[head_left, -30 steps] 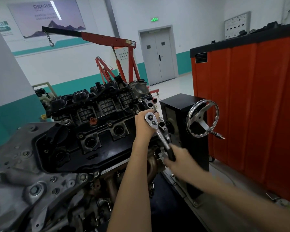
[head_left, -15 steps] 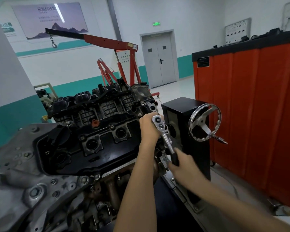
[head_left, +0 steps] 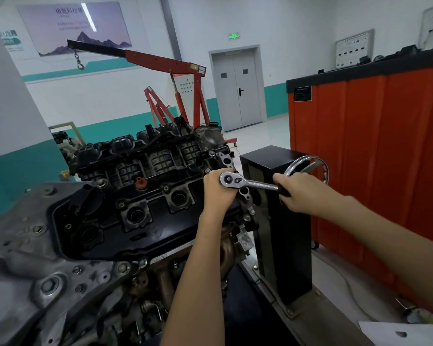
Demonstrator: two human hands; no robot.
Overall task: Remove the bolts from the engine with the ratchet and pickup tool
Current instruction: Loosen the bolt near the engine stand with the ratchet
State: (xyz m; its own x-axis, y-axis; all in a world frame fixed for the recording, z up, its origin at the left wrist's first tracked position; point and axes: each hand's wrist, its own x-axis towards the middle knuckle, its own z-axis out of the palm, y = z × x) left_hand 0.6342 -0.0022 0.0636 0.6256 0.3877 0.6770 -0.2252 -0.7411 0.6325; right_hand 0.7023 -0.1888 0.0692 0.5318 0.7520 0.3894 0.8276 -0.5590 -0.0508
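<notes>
A black engine [head_left: 145,196] on a stand fills the left and centre, its valve cover showing several open plug wells. A chrome ratchet [head_left: 248,182] sits at the engine's right end, its handle pointing right and nearly level. My left hand [head_left: 219,191] wraps around the ratchet under its head and hides the socket and the bolt. My right hand [head_left: 299,193] grips the black end of the handle. No pickup tool is in view.
A black stand column [head_left: 283,221] with a chrome handwheel [head_left: 320,168] is right behind my right hand. An orange cabinet [head_left: 375,156] walls off the right side. A red engine hoist [head_left: 180,96] stands behind the engine. White paper [head_left: 405,333] lies at bottom right.
My right hand has swung the ratchet handle up and to the right, from pointing down toward me to nearly level. My left hand has stayed at the ratchet head.
</notes>
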